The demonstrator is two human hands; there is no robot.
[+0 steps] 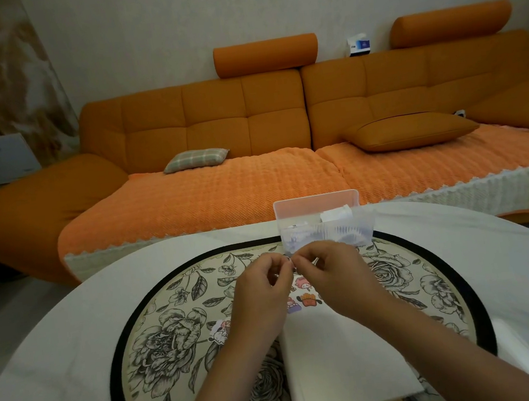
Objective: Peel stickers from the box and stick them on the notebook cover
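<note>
A white notebook (344,366) lies on the floral mat in front of me, with cartoon stickers (305,298) on the far part of its cover. Above it, my left hand (261,299) and my right hand (331,278) meet fingertip to fingertip and pinch a small sticker (291,260) between them; the sticker is mostly hidden by the fingers. The clear plastic box (323,223) with stickers inside stands just beyond my hands at the mat's far edge. One loose sticker (220,330) lies on the mat left of the notebook.
The round floral mat (173,336) with a black rim covers the white table (62,371). A long orange sofa (251,155) with cushions stands behind the table. A white sheet (520,346) lies at the right of the mat.
</note>
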